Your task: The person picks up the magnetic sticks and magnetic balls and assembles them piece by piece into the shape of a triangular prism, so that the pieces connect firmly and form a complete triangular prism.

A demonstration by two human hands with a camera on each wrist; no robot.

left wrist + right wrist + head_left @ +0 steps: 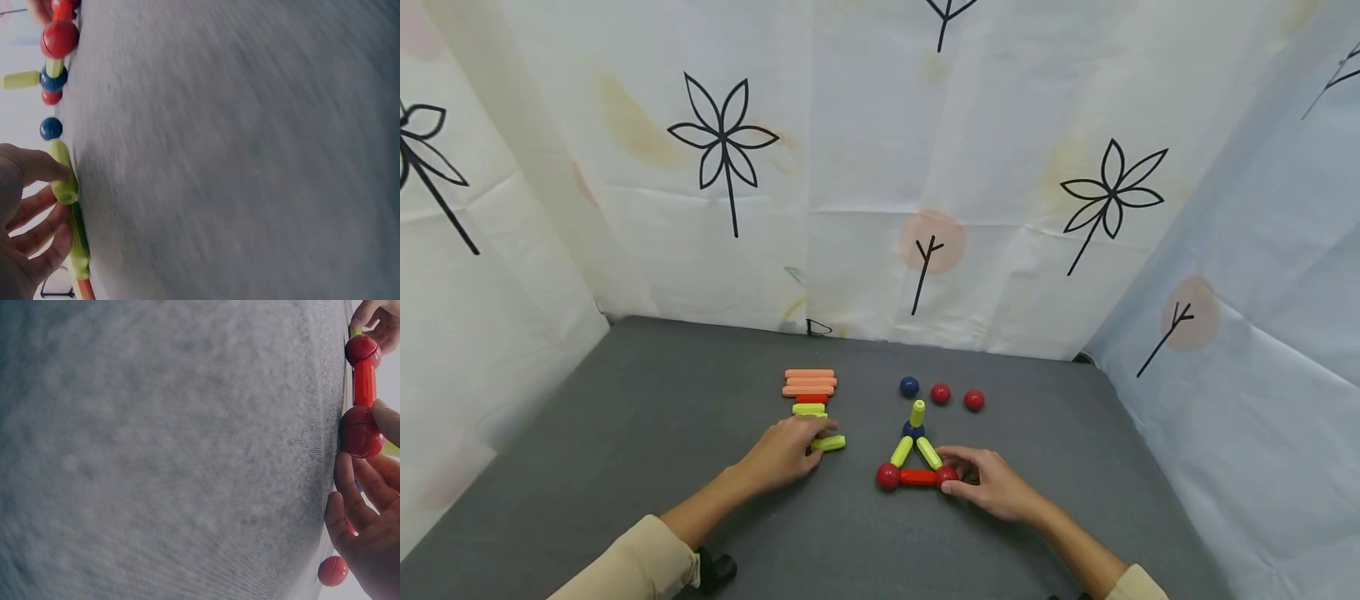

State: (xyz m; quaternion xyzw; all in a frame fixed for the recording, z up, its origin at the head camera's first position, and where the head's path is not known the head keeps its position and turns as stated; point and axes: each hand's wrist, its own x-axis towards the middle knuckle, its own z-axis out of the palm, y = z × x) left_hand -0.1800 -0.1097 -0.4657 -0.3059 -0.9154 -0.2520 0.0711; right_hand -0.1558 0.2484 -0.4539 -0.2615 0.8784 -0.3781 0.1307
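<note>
My left hand (788, 452) pinches a yellow-green rod (831, 443) between thumb and fingers, just above or on the table; the left wrist view shows the thumb across that rod (60, 167). With thumb and fingers, my right hand (994, 483) holds the red ball (361, 432) at the near right corner of a triangle. A red rod (918, 477) joins it to another red ball (887, 477). Two yellow-green rods (902, 452) run from these to a dark blue ball (913, 430), on which a further yellow-green rod (917, 412) stands upright.
Beyond my left hand, several rods lie in a stack of rows: orange rods (809, 382), a red rod (812, 399) and yellow-green rods (808, 408). A loose blue ball (909, 386) and two red balls (941, 393) sit behind the triangle. Patterned cloth (850, 167) encloses the grey table (700, 383).
</note>
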